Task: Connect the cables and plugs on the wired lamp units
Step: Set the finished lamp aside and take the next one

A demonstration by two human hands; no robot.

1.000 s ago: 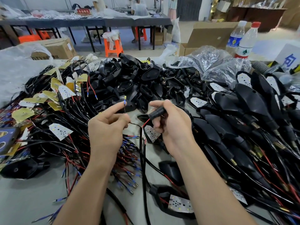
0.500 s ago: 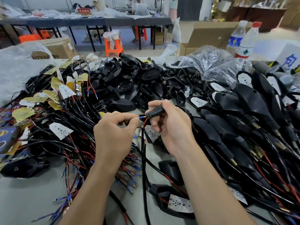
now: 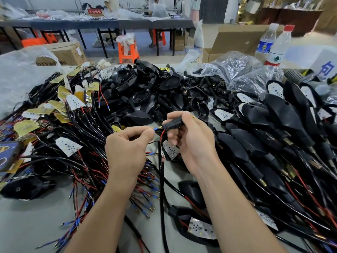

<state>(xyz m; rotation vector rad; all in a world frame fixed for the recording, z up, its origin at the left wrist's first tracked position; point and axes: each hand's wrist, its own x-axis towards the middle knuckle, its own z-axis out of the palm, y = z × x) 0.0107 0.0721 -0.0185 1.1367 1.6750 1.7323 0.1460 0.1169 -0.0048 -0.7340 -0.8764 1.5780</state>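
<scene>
The right hand grips a black ribbed plastic plug; the left hand pinches a blue-sleeved, brass-tipped wire end just beside it.

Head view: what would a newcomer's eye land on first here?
The two hands at centre: the right hand grips a black plug, and the left hand pinches a blue-tipped wire pointed at its end. Behind them lies a heap of black lamp housings, with tangled red and black wires to the left.
</scene>
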